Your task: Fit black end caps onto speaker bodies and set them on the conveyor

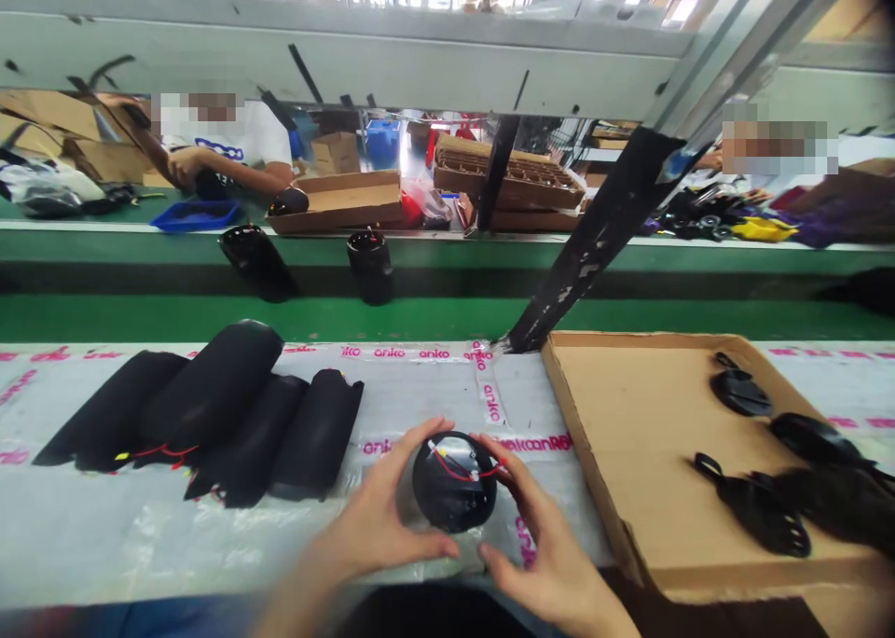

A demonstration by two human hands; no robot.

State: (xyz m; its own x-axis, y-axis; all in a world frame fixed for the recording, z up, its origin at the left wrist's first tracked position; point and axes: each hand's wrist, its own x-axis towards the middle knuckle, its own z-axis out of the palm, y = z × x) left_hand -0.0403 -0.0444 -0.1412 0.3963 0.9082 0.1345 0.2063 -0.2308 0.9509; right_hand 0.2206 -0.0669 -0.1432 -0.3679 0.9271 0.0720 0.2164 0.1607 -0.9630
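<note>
The left hand [374, 521] and right hand [549, 540] curve around a black cylindrical housing [456, 507], wired end up, near the plastic-covered counter's [412, 400] front edge; whether their fingers grip it I cannot tell. A cardboard tray [629, 451] lies to the right.

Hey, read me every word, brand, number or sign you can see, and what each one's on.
"anko": pink print, repeated on the table covering.
Longer pink word beyond the right hand: too blurred to read fully.
Lettering on the white shirt across: too blurred to read.
Black cylinder by that hand: no readable text.
</note>
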